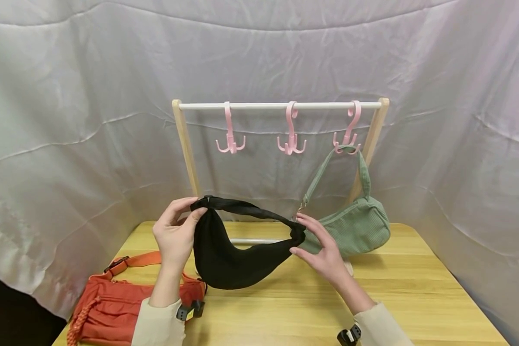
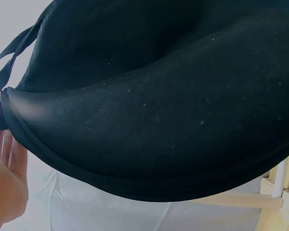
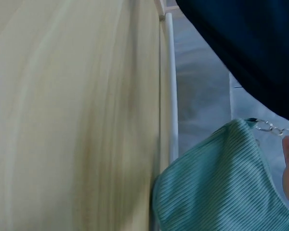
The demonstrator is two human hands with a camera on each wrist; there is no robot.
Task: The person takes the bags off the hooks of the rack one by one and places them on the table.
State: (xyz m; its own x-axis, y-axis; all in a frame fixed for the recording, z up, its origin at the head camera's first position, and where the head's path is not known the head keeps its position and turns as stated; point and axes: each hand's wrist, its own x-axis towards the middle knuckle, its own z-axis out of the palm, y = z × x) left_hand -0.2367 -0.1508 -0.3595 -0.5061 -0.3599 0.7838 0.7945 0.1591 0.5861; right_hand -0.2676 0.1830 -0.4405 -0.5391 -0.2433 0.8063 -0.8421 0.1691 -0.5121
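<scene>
A black shoulder bag (image 1: 238, 264) hangs in the air above the table, stretched between both hands, its strap (image 1: 246, 207) arching over the top. At the bag's left end, where strap and body meet, my left hand (image 1: 175, 235) pinches the cloth between thumb and fingers. My right hand (image 1: 324, 250) holds the other end, thumb below and fingers above the gathered cloth. The black cloth (image 2: 159, 120) fills most of the left wrist view. Just behind the right hand, a green corduroy bag (image 1: 359, 228) hangs by its strap from the rightmost pink hook (image 1: 348, 139).
A rack with a white rail (image 1: 259, 105) and wooden posts stands at the back of the wooden table (image 1: 415, 288). Two other pink hooks, the left hook (image 1: 230, 139) and the middle hook (image 1: 291, 139), bear nothing. A red-orange bag (image 1: 112, 307) lies at the front left.
</scene>
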